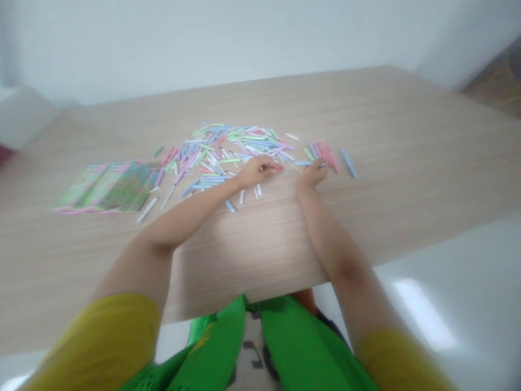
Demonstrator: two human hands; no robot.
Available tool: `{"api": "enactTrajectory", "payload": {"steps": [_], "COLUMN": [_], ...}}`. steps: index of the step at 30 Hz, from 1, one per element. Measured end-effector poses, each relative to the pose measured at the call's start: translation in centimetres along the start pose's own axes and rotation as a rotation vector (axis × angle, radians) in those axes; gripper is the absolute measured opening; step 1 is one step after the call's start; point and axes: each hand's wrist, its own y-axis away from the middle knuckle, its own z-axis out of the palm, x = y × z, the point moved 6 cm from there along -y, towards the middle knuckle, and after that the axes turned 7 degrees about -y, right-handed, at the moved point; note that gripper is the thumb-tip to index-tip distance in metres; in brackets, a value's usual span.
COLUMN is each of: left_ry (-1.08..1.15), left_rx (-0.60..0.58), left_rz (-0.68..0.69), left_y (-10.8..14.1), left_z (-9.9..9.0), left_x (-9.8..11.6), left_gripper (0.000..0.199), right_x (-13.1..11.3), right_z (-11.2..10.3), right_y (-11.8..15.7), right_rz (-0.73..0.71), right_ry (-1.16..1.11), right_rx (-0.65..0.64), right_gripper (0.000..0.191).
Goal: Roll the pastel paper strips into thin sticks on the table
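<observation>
My left hand (256,171) is closed, fingers pinched on a small pinkish-red stick (277,168) at the front of a loose pile of pastel sticks (228,142). They look like slim pen parts, but blur hides detail. To its right, my right hand (312,174) has curled fingers around what seems to be a blue stick (303,163), whose end shows on the left; the grip is partly hidden. Just beyond that hand lies a row of pink sticks (329,155), with blue and green ones at its left. A separate blue stick (349,163) rests further right.
At the left lie flat, patterned green and pink packs (103,186) side by side. A white stick (147,210) is near them, and a short blue piece (230,206) lies before the pile. The wooden table (252,250) meets a pale wall behind.
</observation>
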Motion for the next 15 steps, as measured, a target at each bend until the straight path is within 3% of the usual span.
{"api": "enactTrajectory", "payload": {"steps": [1, 2, 5, 7, 11, 15], "left_ry": [0.012, 0.003, -0.118, -0.234, -0.362, -0.246], "left_rx": [-0.059, -0.128, -0.304, -0.333, -0.307, -0.158], "left_rz": [0.076, 0.159, 0.345, 0.359, 0.257, 0.166], "left_y": [-0.5, -0.8, -1.2, -1.3, -1.0, 0.5], "left_z": [1.2, 2.3, 5.0, 5.8, 6.3, 4.8], "left_x": [1.1, 2.0, 2.8, 2.2, 1.3, 2.2], "left_gripper": [0.028, 0.028, 0.018, 0.018, 0.019, 0.012], "right_x": [0.1, -0.1, -1.7, -2.5, -3.7, -4.5], "right_z": [-0.9, -1.2, -1.0, -0.9, -1.3, -1.5], "right_y": [0.3, 0.6, 0.9, 1.1, 1.3, 1.5], "right_rz": [0.135, 0.218, 0.328, 0.379, 0.405, 0.423], "right_ry": [0.039, 0.068, 0.184, 0.268, 0.297, 0.283], "right_rx": [0.184, 0.253, 0.152, 0.039, -0.055, -0.11], "right_gripper": [0.065, 0.068, 0.073, 0.071, 0.068, 0.061]}}
